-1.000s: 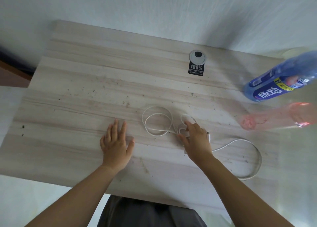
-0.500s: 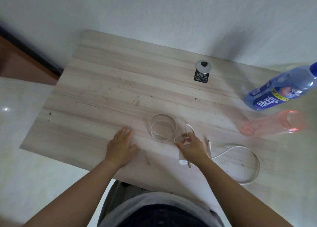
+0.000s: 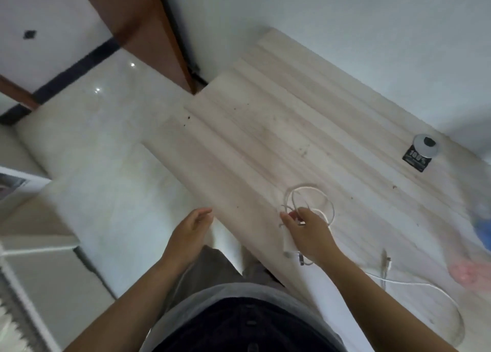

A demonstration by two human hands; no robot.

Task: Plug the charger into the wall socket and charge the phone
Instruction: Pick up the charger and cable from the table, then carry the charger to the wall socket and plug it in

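Right hand [image 3: 309, 234] grips the white charger [image 3: 289, 242] at the desk's [image 3: 252, 139] near edge, fingers closed around it, with the white cable [image 3: 309, 192] looping just beyond and trailing off to the right. Left hand [image 3: 190, 233] hangs open and empty beside the desk edge, above pale floor [image 3: 106, 139].

I'm looking down at a pale wooden table [image 3: 265, 144], its striped top speckled with dark crumbs. A white cable [image 3: 328, 205] lies coiled on it near the front edge, and more of it loops off to the right. Far back sits a round grey cap [image 3: 426, 145] with a black sticker [image 3: 415, 161] touching it. At the right edge I see blurred blue and pink shapes.
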